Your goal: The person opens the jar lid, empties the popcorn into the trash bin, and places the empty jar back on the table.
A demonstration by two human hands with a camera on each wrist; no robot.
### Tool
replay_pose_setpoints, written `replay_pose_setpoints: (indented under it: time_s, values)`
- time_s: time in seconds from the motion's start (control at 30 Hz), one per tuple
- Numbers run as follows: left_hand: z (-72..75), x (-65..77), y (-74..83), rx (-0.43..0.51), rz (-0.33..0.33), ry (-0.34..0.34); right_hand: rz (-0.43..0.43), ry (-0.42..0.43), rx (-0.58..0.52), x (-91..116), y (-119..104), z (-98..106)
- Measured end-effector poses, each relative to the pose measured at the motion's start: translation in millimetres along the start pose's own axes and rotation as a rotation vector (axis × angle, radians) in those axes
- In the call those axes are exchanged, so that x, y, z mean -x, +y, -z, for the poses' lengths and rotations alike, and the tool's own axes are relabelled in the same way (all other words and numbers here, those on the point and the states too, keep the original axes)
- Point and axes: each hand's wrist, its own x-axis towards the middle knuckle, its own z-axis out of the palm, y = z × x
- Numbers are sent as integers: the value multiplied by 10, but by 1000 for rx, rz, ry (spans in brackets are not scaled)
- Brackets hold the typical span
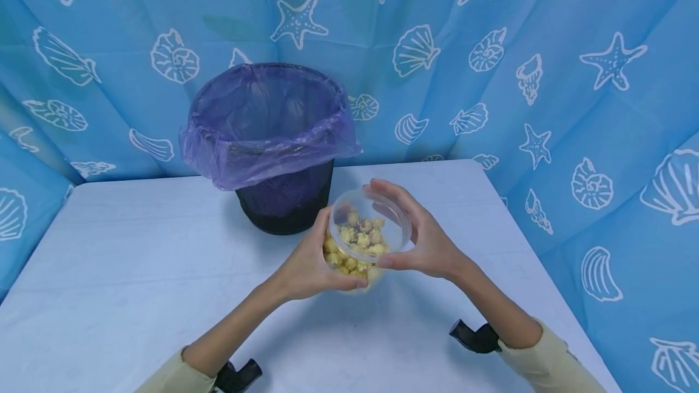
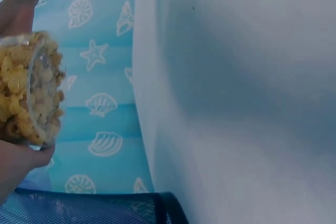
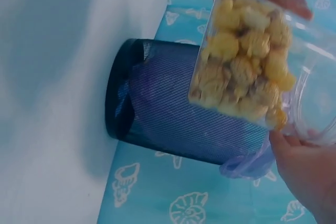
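Observation:
A clear plastic jar (image 1: 349, 264) of yellow popcorn is raised over the table in front of the bin. My left hand (image 1: 308, 265) grips its side, thumb toward me. Above the jar's mouth is a clear round lid (image 1: 373, 199), slightly tilted, pinched at the edge between the thumb and fingers of my right hand (image 1: 423, 238). In the right wrist view, popcorn (image 3: 241, 61) fills much of the jar and the lid's rim (image 3: 302, 100) shows at the right. Whether lid and jar touch, I cannot tell.
A black mesh bin (image 1: 286, 199) with a purple bag (image 1: 273, 159) folded over its rim stands behind my hands, left of them. White cloth covers the table (image 1: 136, 272). A blue curtain (image 1: 349, 29) with shells and starfish hangs behind and at the sides.

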Motion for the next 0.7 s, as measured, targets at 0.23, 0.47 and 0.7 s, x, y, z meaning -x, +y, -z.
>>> replay_pose_setpoints:
  time_s: [0.23, 0.47, 0.7]
  values:
    - [12, -11, -34, 24, 5, -57, 60, -78, -92, -5, 107, 61]
    - [30, -9, -44, 28, 15, -115, 54, -114, -151, -1, 166, 112]
    - [51, 26, -116, 13, 2, -108, 82, -17, -142, -23, 266, 231]
